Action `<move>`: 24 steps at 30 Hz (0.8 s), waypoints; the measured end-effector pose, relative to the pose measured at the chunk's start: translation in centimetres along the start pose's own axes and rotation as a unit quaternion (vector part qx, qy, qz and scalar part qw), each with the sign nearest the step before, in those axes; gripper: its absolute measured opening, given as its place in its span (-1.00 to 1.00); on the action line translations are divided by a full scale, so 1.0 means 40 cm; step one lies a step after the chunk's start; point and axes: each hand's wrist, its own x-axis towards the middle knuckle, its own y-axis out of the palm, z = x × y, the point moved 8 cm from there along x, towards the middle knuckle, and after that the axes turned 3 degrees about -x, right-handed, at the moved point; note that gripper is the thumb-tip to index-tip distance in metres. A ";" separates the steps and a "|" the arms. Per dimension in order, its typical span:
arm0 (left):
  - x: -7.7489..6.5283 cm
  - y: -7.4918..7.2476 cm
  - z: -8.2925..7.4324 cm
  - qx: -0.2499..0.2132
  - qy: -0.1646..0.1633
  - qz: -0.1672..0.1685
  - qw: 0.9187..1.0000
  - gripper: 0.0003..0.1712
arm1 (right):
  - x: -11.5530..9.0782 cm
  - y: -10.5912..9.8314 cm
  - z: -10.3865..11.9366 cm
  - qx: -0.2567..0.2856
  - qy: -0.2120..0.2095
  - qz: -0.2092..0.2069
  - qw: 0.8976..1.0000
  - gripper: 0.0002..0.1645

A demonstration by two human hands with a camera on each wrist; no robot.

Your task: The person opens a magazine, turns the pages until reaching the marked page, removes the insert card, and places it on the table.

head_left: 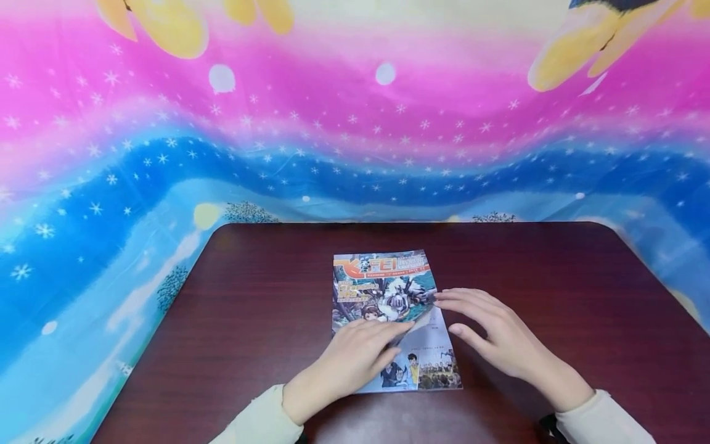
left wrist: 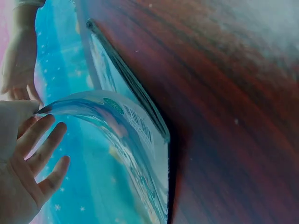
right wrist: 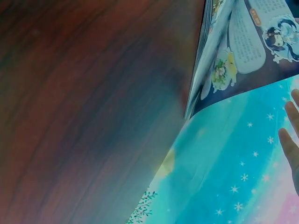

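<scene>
Pink/blue snowflake cloth (head_left: 360, 145) fills upper frame + sides, behind dark-red worktop (head_left: 222, 320). Mag (head_left: 388, 293) at lower ctr, cover part lifted. L hand (head_left: 355, 354) pinches cover's lower edge, blocking mag's lower L; R hand (head_left: 507, 336) loosely extended, thumb apart, fingertips at cover's R edge.

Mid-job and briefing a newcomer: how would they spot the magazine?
Below the snowflake backdrop stands a dark reddish table. On it, by the left hand and right hand, lies the magazine. Its orange title and colourful, partly lifted cover set it apart from the table.
</scene>
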 end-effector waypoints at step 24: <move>-0.116 -0.230 0.125 -0.050 -0.074 -0.280 0.956 -0.50 | -0.032 0.041 -0.030 -0.057 0.038 0.071 0.995 -0.67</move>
